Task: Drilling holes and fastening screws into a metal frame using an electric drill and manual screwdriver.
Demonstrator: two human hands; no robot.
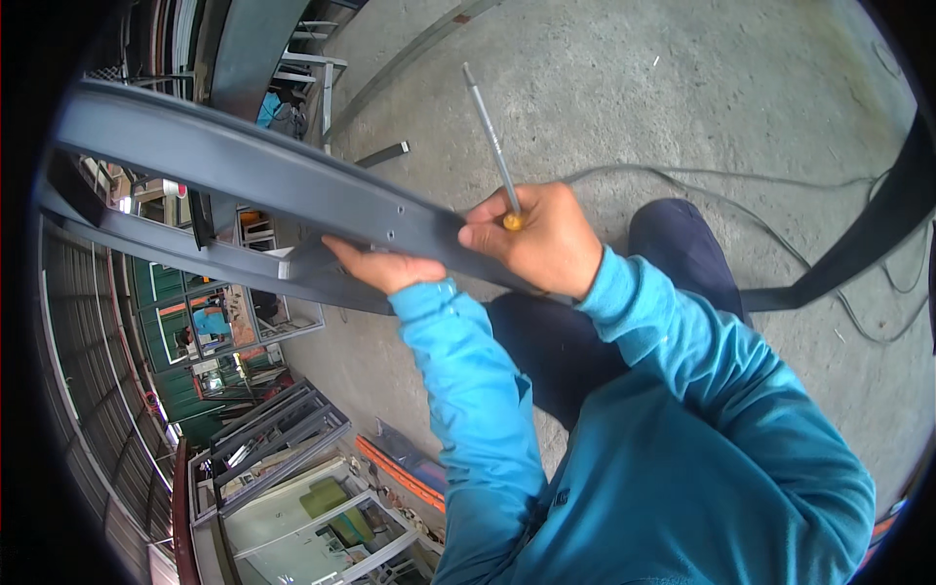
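A dark grey metal frame (pixel 292 180) runs slantwise from the upper left to my lap, with two small holes in its near bar. My left hand (pixel 385 270) cups the lower edge of that bar just below the holes; its thumb stretches left, and the other fingers are hidden behind the metal. In my closed right hand (pixel 553 234) is a screwdriver (pixel 492 141) with a yellow handle, its long shaft pointing up and away from the bar. The right thumb and fingertips press at the bar's edge, right of the holes; anything pinched there is too small to make out.
A grey cable (pixel 721 175) crosses the concrete floor (pixel 604 88) on the right, near a dark curved bar (pixel 868 214). Stacked metal frames (pixel 273 448) and a glazed panel (pixel 292 531) stand at lower left. Farther left, a person in blue (pixel 210 322) is by a green wall.
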